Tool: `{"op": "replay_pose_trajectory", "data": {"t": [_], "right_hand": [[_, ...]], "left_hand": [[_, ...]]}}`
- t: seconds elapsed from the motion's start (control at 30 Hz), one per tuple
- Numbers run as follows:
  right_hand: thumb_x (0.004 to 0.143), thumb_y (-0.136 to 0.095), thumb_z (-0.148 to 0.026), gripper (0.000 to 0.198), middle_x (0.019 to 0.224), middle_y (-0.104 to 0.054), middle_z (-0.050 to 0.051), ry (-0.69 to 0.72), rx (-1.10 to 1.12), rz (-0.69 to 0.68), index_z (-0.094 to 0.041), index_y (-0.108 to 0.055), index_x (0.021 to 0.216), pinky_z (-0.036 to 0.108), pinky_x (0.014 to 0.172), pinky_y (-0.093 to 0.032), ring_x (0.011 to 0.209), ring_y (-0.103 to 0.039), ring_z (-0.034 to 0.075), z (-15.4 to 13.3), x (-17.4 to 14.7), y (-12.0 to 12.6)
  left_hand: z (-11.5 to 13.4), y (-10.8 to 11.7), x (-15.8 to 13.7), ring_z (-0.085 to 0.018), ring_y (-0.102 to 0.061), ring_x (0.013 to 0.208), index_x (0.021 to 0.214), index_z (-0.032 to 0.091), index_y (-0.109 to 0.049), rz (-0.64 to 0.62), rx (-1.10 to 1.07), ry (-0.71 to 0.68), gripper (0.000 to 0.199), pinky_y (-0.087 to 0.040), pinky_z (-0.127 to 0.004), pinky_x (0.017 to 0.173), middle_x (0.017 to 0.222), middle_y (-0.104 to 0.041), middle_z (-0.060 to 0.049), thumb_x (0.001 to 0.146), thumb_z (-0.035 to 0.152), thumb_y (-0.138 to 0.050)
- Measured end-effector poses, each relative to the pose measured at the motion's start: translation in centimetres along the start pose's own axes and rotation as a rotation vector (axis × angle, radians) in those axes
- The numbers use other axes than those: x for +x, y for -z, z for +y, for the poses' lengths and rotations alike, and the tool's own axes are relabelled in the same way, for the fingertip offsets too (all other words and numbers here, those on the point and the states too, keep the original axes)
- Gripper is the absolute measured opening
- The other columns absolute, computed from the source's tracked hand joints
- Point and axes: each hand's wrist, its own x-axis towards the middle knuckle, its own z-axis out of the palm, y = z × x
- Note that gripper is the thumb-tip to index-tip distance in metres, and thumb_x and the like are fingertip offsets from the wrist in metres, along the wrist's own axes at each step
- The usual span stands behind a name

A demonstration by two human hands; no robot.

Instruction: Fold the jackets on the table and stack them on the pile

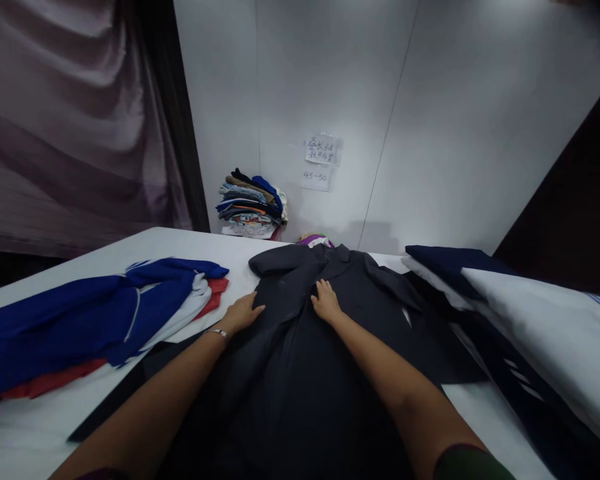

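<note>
A long-sleeved dark grey coat (300, 360) lies spread on the white table in front of me, its collar at the far end. My left hand (243, 312) rests on the coat's left side, thumb apart from the fingers. On the coat's front, just below the lapel, lies my right hand (327, 301) with its fingers spread on the cloth. I see neither hand closed round the fabric. The coat's near end is dark and partly hidden between my forearms.
Blue, white and red garments (165, 300) lie at the left on the white table (145, 250). White and navy clothes (545, 313) are heaped at the right. Beyond the far edge stands a stack of folded clothes (253, 203), near paper signs (323, 149) on the wall. A curtain (75, 120) hangs at left.
</note>
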Motion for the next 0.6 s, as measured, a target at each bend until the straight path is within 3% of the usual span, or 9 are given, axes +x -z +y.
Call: {"op": "replay_pose_trajectory", "data": {"t": [0.1,0.2,0.3,0.4,0.5,0.6], "right_hand": [[0.09,-0.045,-0.025,0.058,0.154,-0.023,0.017,-0.005,-0.031,-0.016,-0.006,-0.032,0.144,0.043,0.112,-0.022,0.143,-0.014,0.028,0.9,1.1,-0.9],[0.091,-0.046,-0.028,0.056,0.151,-0.03,0.015,0.023,-0.058,-0.063,-0.008,-0.037,0.142,0.041,0.113,-0.021,0.142,-0.02,0.027,1.5,1.5,-1.9],[0.093,-0.041,-0.03,0.052,0.15,-0.034,0.015,0.039,-0.083,-0.083,-0.009,-0.039,0.141,0.042,0.114,-0.017,0.141,-0.024,0.026,1.9,1.3,-2.9],[0.094,-0.037,-0.031,0.051,0.151,-0.032,0.014,0.038,-0.098,-0.072,-0.011,-0.038,0.142,0.042,0.114,-0.015,0.141,-0.023,0.024,2.0,1.0,-3.3],[0.094,-0.037,-0.032,0.052,0.151,-0.032,0.014,0.046,-0.101,-0.067,-0.011,-0.038,0.142,0.041,0.113,-0.015,0.141,-0.023,0.024,2.1,1.0,-3.3],[0.094,-0.037,-0.032,0.051,0.15,-0.033,0.015,0.057,-0.093,-0.065,-0.01,-0.04,0.14,0.043,0.113,-0.015,0.14,-0.023,0.026,2.1,1.1,-3.3]], "left_hand": [[0.4,-0.1,1.3,-0.032,-0.051,0.119,0.134,0.018,-0.044,0.017,0.054,0.047,0.061,-0.041,-0.044,0.095,0.129,-0.057,-0.015,0.081,0.047,-0.05],[0.7,0.0,2.0,-0.035,-0.05,0.119,0.126,0.017,-0.052,0.017,0.088,0.088,0.059,-0.041,-0.047,0.093,0.127,-0.056,-0.018,0.077,0.049,-0.053],[0.9,0.2,2.5,-0.035,-0.052,0.117,0.107,0.018,-0.062,-0.035,0.008,0.107,0.042,-0.042,-0.045,0.092,0.122,-0.06,-0.016,0.075,0.044,-0.057],[0.9,1.2,3.0,-0.03,-0.063,0.099,0.085,0.018,-0.064,-0.115,-0.099,0.122,0.024,-0.047,-0.038,0.082,0.1,-0.069,-0.011,0.071,0.037,-0.06],[1.2,4.4,3.5,-0.025,-0.068,0.08,0.075,0.019,-0.062,-0.181,-0.196,0.134,0.019,-0.051,-0.032,0.069,0.08,-0.071,-0.007,0.069,0.037,-0.062],[3.5,9.5,3.6,-0.023,-0.068,0.074,0.085,0.02,-0.062,-0.264,-0.479,0.109,0.028,-0.053,-0.031,0.064,0.08,-0.072,-0.004,0.065,0.039,-0.065]]}}
